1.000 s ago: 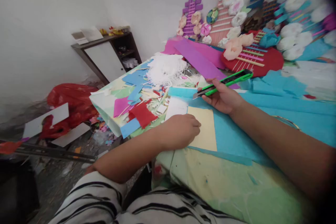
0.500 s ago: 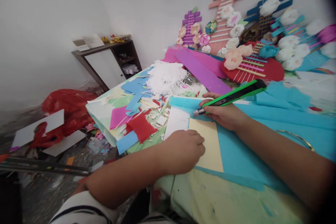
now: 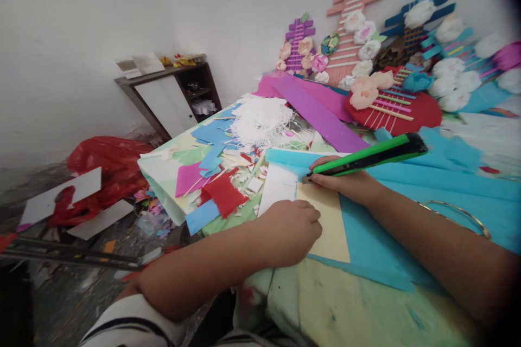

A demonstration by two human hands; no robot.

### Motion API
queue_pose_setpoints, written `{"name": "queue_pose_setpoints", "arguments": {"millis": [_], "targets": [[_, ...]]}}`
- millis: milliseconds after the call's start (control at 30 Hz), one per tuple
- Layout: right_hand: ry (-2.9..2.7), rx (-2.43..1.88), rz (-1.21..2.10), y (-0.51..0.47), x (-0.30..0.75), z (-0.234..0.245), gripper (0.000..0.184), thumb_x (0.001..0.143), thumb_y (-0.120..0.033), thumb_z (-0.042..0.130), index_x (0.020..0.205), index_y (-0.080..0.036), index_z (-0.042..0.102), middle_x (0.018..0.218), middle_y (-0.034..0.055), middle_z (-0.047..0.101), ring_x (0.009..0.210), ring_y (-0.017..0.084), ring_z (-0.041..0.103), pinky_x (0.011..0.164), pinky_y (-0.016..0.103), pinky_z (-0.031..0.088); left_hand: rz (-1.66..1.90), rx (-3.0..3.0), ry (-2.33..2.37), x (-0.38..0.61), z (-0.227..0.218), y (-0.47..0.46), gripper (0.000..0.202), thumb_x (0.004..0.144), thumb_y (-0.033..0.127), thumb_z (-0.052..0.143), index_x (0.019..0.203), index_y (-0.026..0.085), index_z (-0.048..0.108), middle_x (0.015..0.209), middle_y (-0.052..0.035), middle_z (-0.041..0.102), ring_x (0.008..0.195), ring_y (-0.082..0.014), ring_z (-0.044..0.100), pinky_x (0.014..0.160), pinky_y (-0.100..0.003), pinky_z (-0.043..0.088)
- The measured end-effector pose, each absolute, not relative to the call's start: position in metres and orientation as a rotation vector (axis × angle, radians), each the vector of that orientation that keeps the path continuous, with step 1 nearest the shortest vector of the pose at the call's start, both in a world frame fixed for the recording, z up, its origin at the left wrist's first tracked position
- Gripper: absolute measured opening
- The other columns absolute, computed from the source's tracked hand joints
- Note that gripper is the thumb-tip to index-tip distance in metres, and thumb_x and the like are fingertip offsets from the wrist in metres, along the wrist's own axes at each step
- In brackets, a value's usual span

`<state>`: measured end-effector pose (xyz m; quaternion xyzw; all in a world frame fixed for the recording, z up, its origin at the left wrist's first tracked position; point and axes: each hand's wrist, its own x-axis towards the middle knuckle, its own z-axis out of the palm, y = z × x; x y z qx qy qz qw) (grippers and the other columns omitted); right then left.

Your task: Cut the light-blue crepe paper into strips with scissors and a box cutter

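Observation:
My right hand [image 3: 345, 181] grips a green and black utility knife [image 3: 368, 155], its blade tip down at the far left corner of a cream card [image 3: 328, 217]. The card lies on a sheet of blue crepe paper [image 3: 386, 222]. My left hand [image 3: 291, 230] is closed, pressing down on the card's near left edge. A white paper piece [image 3: 279, 190] lies just left of the card.
Coloured paper scraps [image 3: 215, 184] and a heap of white shreds [image 3: 260, 116] cover the table's left part. Purple paper strips [image 3: 317, 108] and paper-flower crafts [image 3: 366, 49] stand at the back by the wall. A red plastic bag [image 3: 106, 165] lies on the floor.
My right hand has brought the knife down from above the table until its tip meets the card's far corner. My left hand has stayed pressed on the card.

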<state>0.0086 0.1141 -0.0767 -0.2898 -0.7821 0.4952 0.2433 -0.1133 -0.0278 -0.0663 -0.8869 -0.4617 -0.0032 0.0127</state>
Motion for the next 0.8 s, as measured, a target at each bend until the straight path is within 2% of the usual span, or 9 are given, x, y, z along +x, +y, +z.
{"name": "queue_pose_setpoints", "arguments": {"millis": [100,267,433,667,800], "targets": [[-2.088,-0.828,1.356,0.1163,0.0085,-0.0813,0.028,0.065,-0.036,0.062,0.088,-0.021,0.055,0.075,0.0007,0.065,0.07,0.016,0.061,0.066,0.029,0.049,-0.006,-2.745,-1.417,-0.1127,-0.0669,-0.0282,0.016,0.076,0.016,0.045,0.084,0.013,0.058,0.1,-0.0103,0.059,0.099,-0.0221,0.05,0.077,-0.032,0.044],[-2.14,-0.757,1.295,0.1189,0.0077,-0.0861,0.029,0.064,-0.038,0.064,0.087,-0.022,0.057,0.086,0.0013,0.064,0.081,0.018,0.06,0.073,0.03,0.048,-0.038,-2.73,-1.396,-0.1121,-0.0641,-0.0276,0.018,0.077,0.017,0.044,0.082,0.013,0.06,0.102,-0.0097,0.059,0.104,-0.0263,0.048,0.093,-0.04,0.034],[-2.194,-0.691,1.248,0.1204,0.0061,-0.0874,0.027,0.064,-0.039,0.062,0.084,-0.021,0.058,0.085,0.0014,0.063,0.083,0.018,0.06,0.076,0.03,0.047,-0.014,-2.704,-1.594,-0.1115,-0.0602,-0.0269,0.018,0.078,0.019,0.044,0.082,0.016,0.061,0.118,-0.0074,0.052,0.112,-0.0347,0.04,0.087,-0.05,0.035],[-2.228,-0.672,1.249,0.1213,0.0041,-0.0865,0.025,0.066,-0.039,0.06,0.083,-0.021,0.057,0.085,0.0019,0.063,0.084,0.018,0.059,0.079,0.032,0.046,-0.032,-2.719,-1.626,-0.112,-0.0607,-0.0266,0.018,0.079,0.018,0.043,0.082,0.015,0.061,0.121,-0.007,0.051,0.114,-0.0351,0.039,0.087,-0.052,0.035],[-2.251,-0.711,1.24,0.1191,0.0029,-0.084,0.024,0.066,-0.037,0.059,0.082,-0.021,0.055,0.081,0.0013,0.062,0.081,0.017,0.059,0.075,0.031,0.047,-0.078,-2.72,-1.702,-0.1123,-0.0572,-0.0263,0.018,0.079,0.017,0.043,0.077,0.016,0.061,0.119,-0.0042,0.053,0.115,-0.0347,0.038,0.089,-0.054,0.032]]}}
